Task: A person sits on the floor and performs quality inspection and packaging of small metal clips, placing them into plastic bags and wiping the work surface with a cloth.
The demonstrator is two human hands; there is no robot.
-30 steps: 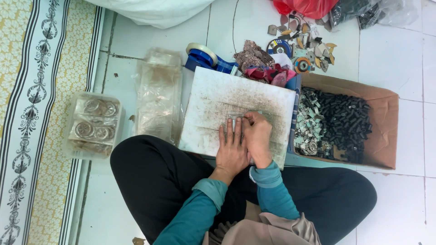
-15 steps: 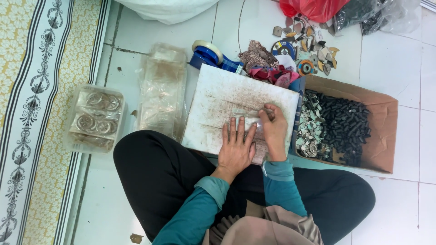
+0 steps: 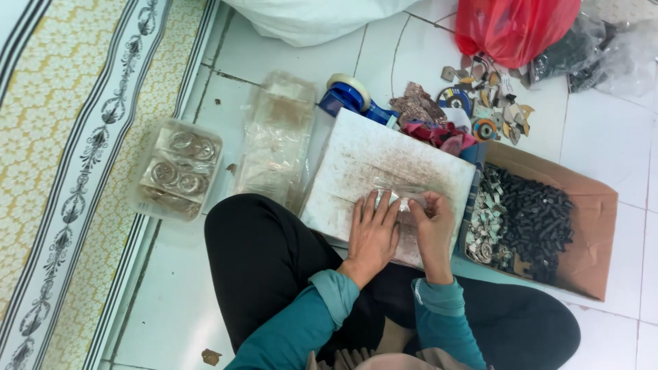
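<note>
On scuffed white board [image 3: 384, 161] — crinkly clear packet [image 3: 401, 194]

White tiled floor [image 3: 603, 137], patterned rug [image 3: 75, 137]

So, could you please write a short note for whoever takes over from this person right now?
Left hand: flat, fingers spread, pressing on the clear plastic packet on the white board across the lap.
Right hand: fingertips pinching the packet's right end.
Around: cardboard box of small black and silvery parts at the right; stack of clear bags and a clear tray of bagged pieces at the left; blue tape dispenser behind the board.
Done: some filled bags lie in the tray.
Left: the packet is under the hands; the box holds many parts.
</note>
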